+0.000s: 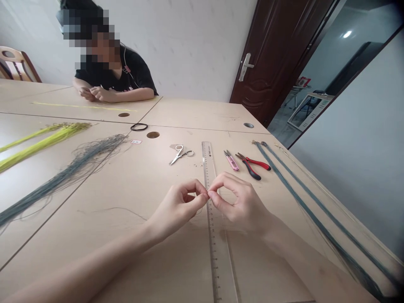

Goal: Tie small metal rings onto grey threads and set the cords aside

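Fingers of the left hand (pixel 178 204) and right hand (pixel 241 201) meet almost tip to tip over the clear ruler (pixel 219 244), each thumb and forefinger pinched together on a fine strand (pixel 199 209), barely visible between them, that curls just below the left fingertips. Beyond them on the worktop (pixel 132 176) lie silver scissors (pixel 178 158) to the left, with pink thread snips (pixel 232 162) beside red-and-black pliers (pixel 246 161) to the right. Well right of the fingers run slim blue-grey thread bundles (pixel 296 196), while far left lie a thicker, tangle-ended blue-grey hank (pixel 72 170) and, past it, lime-yellow hanks (pixel 41 150).
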Action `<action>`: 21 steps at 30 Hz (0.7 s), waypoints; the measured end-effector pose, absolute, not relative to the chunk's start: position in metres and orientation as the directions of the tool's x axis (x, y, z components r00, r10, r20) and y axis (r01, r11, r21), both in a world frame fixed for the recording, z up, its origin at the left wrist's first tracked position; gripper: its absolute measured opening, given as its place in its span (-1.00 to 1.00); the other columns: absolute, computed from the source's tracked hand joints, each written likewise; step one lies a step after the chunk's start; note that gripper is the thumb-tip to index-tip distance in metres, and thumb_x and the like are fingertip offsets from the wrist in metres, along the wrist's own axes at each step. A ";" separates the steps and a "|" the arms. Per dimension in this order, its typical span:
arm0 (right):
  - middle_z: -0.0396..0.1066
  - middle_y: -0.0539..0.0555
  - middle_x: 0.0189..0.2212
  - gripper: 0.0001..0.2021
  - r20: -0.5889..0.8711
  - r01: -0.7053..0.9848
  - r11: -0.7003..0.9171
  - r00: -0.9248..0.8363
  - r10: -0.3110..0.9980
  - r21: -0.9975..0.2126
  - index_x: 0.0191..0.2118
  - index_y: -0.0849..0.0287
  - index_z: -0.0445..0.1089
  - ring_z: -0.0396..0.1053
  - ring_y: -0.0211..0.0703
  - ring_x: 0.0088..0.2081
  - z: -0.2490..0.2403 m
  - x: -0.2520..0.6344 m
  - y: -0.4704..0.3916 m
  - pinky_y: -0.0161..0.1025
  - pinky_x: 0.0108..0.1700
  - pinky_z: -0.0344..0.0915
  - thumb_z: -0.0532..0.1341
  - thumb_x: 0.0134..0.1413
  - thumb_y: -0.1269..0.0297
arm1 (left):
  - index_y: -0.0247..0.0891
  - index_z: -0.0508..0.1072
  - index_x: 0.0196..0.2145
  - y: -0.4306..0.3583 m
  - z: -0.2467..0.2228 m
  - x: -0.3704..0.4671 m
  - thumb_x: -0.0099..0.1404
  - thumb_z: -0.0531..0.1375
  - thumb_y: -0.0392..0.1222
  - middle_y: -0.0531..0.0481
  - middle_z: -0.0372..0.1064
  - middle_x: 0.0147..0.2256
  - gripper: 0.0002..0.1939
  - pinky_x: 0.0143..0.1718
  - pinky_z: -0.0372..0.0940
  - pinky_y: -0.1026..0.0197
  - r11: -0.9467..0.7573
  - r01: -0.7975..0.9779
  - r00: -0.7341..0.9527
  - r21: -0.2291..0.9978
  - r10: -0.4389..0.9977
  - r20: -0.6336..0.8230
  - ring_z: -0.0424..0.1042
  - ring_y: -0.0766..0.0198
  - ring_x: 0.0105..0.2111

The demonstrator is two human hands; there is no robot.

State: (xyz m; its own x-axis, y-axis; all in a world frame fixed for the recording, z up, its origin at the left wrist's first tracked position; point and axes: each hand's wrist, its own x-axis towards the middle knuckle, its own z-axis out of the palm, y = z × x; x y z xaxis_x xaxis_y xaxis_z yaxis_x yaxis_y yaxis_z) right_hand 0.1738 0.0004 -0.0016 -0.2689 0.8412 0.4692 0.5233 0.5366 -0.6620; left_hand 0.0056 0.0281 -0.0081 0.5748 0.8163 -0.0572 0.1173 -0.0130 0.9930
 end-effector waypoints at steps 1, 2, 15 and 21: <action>0.30 -0.03 -0.46 -0.94 0.461 0.525 0.531 -0.272 0.845 -0.664 -0.41 0.18 0.28 0.26 -0.29 -0.40 -0.002 0.174 0.001 -0.29 -0.32 0.19 0.14 0.06 0.44 | -0.30 0.27 -0.49 0.028 -0.008 0.006 0.26 0.07 -0.15 0.20 -0.04 -0.68 -0.78 -0.67 -0.11 0.43 -0.010 0.119 0.574 0.993 0.817 -0.060 -0.07 0.52 -0.67; 0.30 -0.03 -0.46 -0.93 0.455 0.530 0.528 -0.274 0.847 -0.664 -0.41 0.18 0.27 0.26 -0.29 -0.39 -0.002 0.174 0.001 -0.29 -0.31 0.20 0.13 0.07 0.44 | -0.30 0.27 -0.49 0.028 -0.007 0.006 0.26 0.07 -0.16 0.20 -0.04 -0.68 -0.79 -0.67 -0.11 0.43 -0.012 0.124 0.570 0.992 0.819 -0.061 -0.07 0.51 -0.67; 0.28 0.00 -0.44 -0.92 0.496 0.596 0.581 -0.324 0.806 -0.554 -0.36 0.18 0.24 0.24 -0.27 -0.38 -0.003 0.172 0.002 -0.27 -0.29 0.19 0.06 0.14 0.43 | -0.29 0.25 -0.50 0.031 -0.010 0.005 0.26 0.07 -0.13 0.21 -0.04 -0.70 -0.77 -0.67 -0.10 0.43 -0.035 0.104 0.572 0.994 0.819 -0.031 -0.05 0.51 -0.69; 0.28 -0.02 -0.46 -0.91 0.545 0.618 0.602 -0.311 0.778 -0.506 -0.38 0.17 0.22 0.27 -0.27 -0.38 -0.005 0.170 0.002 -0.23 -0.22 0.17 0.07 0.12 0.46 | -0.29 0.28 -0.47 0.031 -0.010 0.005 0.26 0.09 -0.07 0.20 -0.02 -0.68 -0.75 -0.68 -0.10 0.43 -0.006 0.116 0.591 0.993 0.804 -0.064 -0.05 0.50 -0.67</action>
State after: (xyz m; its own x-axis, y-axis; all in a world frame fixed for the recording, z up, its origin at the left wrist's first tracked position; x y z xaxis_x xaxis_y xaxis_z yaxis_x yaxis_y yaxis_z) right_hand 0.1704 0.0021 -0.0051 -0.3112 0.7783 0.5453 0.6182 0.6016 -0.5059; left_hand 0.0047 0.0313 -0.0100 0.5910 0.8041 -0.0639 0.1160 -0.0063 0.9932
